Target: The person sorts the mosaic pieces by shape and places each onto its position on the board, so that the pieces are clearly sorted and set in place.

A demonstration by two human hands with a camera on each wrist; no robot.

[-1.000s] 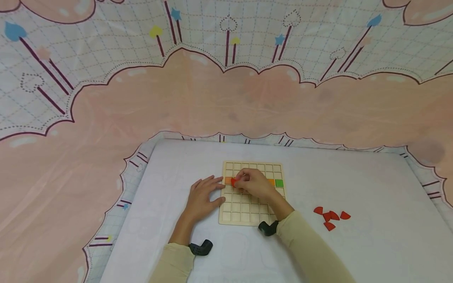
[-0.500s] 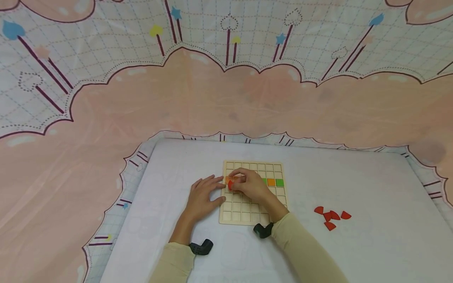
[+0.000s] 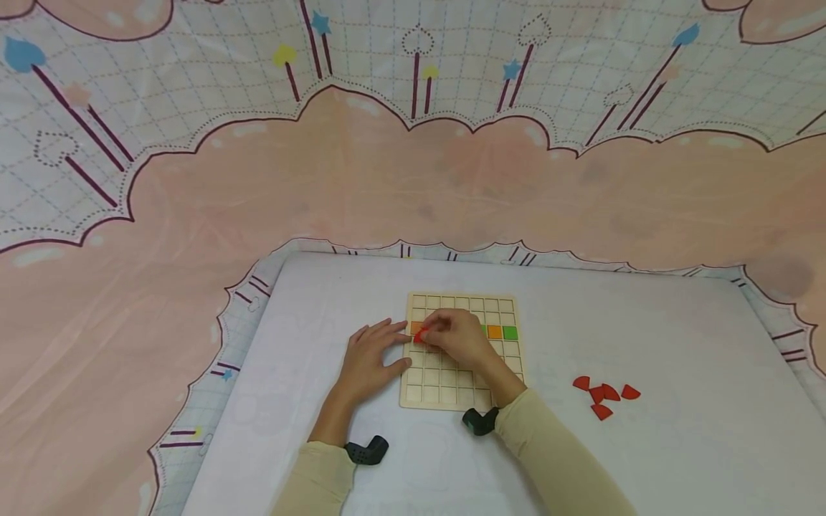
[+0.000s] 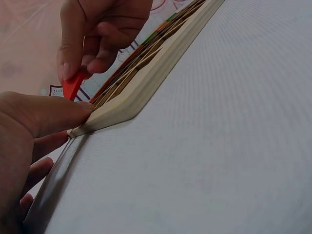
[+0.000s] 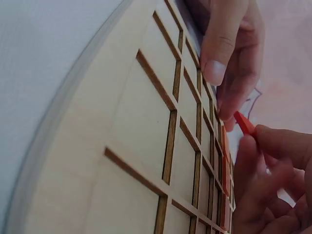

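Fingers (image 5: 282,144) of the right hand (image 3: 461,338) are drawn together in a tight tip pinch, a red fan-shaped wedge (image 3: 419,335) caught between them at the left side of a wooden grid board (image 3: 429,394), just on the near side of an orange square tile (image 3: 416,327). By the board's left edge the left hand (image 3: 371,362) lies loosely spread, gripping nothing that I can make out. So small a hold on so slim a piece could let it twist or slip, and a low sweep of the knuckles might nudge the tiles in that row. If the left hand lifted away, the board could slide under a push. The head view takes in the green tile (image 3: 510,332) at the row's right end and, well off to the right on the white bench (image 3: 677,322), the loose red wedges (image 3: 609,393); neither wrist view has those. The left wrist view best shows the thumb (image 4: 61,114) resting on the board's rim, and the right one brings out the dark-sided ridges (image 5: 169,146) between cells and the held wedge's tilt. Whether it touches the board, I cannot tell.
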